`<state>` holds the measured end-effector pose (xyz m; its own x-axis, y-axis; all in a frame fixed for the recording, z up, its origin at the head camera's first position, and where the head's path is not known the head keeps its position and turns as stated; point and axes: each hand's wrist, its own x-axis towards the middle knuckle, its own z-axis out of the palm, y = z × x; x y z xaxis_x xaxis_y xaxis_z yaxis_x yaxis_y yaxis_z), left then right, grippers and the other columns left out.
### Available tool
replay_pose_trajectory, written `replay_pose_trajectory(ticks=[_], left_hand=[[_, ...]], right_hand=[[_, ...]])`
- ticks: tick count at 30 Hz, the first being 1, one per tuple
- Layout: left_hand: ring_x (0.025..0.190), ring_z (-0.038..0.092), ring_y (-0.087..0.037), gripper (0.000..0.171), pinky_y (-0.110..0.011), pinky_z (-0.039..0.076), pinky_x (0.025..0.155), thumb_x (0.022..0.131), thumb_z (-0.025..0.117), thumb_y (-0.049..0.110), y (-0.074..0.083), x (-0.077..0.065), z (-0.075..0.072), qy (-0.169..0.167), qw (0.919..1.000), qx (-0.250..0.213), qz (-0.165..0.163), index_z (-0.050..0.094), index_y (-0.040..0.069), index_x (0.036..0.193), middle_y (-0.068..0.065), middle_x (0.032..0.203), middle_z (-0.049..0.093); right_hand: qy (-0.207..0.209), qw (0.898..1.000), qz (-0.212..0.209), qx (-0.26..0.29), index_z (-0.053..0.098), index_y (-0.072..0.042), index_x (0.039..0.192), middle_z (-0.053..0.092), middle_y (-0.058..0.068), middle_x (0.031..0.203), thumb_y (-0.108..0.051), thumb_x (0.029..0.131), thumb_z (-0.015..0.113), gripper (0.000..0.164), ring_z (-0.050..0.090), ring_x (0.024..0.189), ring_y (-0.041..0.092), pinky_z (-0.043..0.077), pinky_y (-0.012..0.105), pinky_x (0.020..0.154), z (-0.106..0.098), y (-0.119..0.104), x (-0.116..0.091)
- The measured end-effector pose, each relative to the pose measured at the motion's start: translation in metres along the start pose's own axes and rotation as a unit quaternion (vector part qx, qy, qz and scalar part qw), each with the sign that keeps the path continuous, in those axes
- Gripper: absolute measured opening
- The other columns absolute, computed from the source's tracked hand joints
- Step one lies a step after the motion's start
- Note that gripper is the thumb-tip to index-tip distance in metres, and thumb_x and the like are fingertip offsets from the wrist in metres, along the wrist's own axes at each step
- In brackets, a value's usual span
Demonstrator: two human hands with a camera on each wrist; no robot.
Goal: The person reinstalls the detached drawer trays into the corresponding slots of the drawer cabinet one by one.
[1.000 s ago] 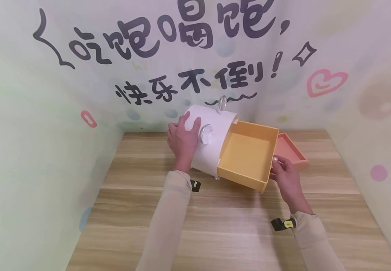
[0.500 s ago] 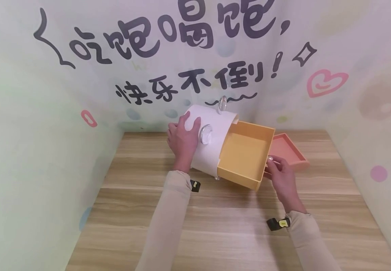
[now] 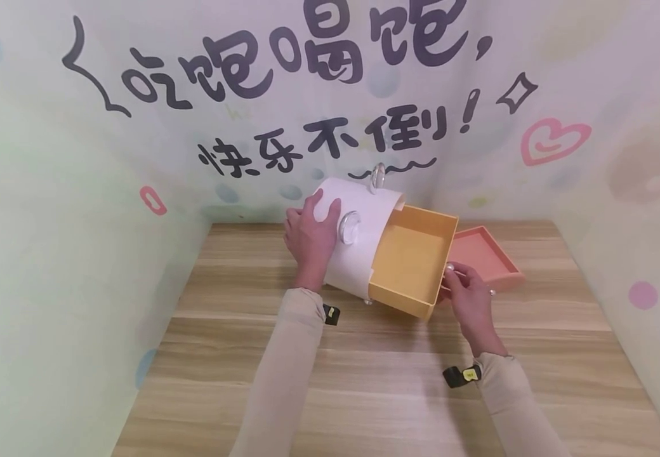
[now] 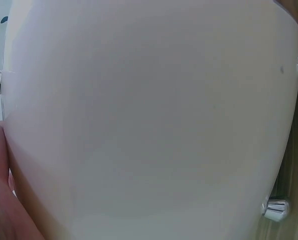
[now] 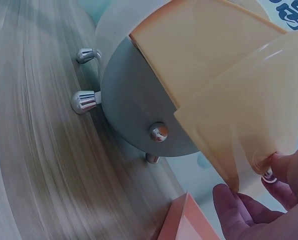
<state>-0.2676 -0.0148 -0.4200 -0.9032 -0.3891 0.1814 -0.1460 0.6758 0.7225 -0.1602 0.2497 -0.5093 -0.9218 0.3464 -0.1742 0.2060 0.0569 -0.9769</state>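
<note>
A rounded white drawer box (image 3: pixel 355 254) with silver ring handles stands on the wooden table. My left hand (image 3: pixel 313 238) rests on its left side, thumb and fingers spread over the white surface; the left wrist view is mostly filled by that surface. A yellow-orange drawer (image 3: pixel 412 257) sticks out of the box's right side, with nothing in it. At the drawer's curved front, my right hand (image 3: pixel 469 304) pinches the small silver knob (image 5: pixel 269 176). In the right wrist view, a grey drawer front (image 5: pixel 134 95) with its own knob sits flush below the yellow-orange drawer.
A pink drawer (image 3: pixel 481 254) lies on the table behind my right hand, near the back wall. Silver feet (image 5: pixel 84 102) hold the box above the wooden table (image 3: pixel 364 393). Printed walls stand at the back and both sides.
My right hand has moved left with the yellow-orange drawer, which has slid farther into the white box. More of the pink drawer shows now. My left hand has stayed on the box.
</note>
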Motion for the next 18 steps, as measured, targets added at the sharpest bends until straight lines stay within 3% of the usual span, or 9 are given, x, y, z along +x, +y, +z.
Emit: replay_pose_trajectory(ticks=[18], left_hand=[[0.113, 0.048, -0.026, 0.057, -0.047, 0.04, 0.099, 0.092, 0.052, 0.072, -0.0008, 0.0008, 0.0021, 0.0, 1.0, 0.0, 0.002, 0.054, 0.046, 0.143, -0.008, 0.124, 0.052]], right_hand=[[-0.005, 1.0, -0.009, 0.016, 0.054, 0.001, 0.137, 0.06, 0.03, 0.137, -0.027, 0.103, 0.059, 0.044, 0.068, 0.084, -0.005, 0.059, 0.018, 0.078, 0.006, -0.0011, 0.001]])
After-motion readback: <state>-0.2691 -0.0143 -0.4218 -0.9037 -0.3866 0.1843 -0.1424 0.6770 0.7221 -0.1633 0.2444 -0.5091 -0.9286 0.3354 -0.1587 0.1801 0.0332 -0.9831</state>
